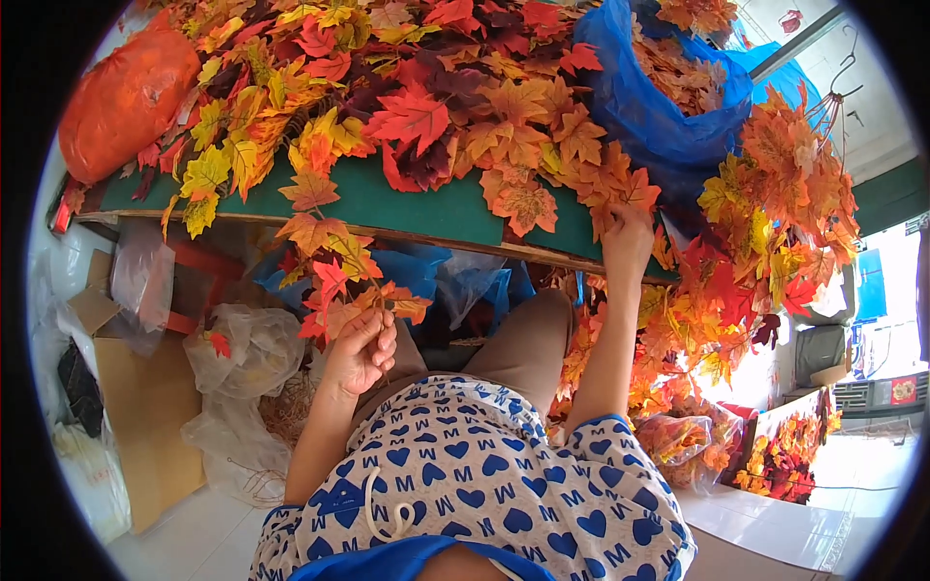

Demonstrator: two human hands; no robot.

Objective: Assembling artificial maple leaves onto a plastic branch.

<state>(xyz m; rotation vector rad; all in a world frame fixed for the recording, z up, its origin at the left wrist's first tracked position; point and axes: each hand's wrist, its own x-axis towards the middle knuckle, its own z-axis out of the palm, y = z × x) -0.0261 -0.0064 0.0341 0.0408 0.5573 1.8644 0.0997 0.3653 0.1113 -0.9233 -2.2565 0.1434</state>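
My left hand (356, 358) is closed in a pinch in front of my lap, holding the lower end of an artificial maple leaf garland (318, 232). Orange and red leaves run up from my fingers to the table edge. My right hand (628, 240) reaches forward to the right part of the table, its fingertips pressed against an orange maple leaf (635, 189) in the pile. Whether the fingers have closed on that leaf's stem is partly hidden. A large heap of red, yellow and orange leaves (417, 111) covers the green table (387, 198).
An orange-red plastic bag (131, 107) lies at the far left. A blue bag (635, 121) with orange leaves stands at the back right. Leaf garlands (775, 184) hang from a wire hanger at right. Cardboard (150, 416) and clear plastic bags (237, 358) sit left of my legs.
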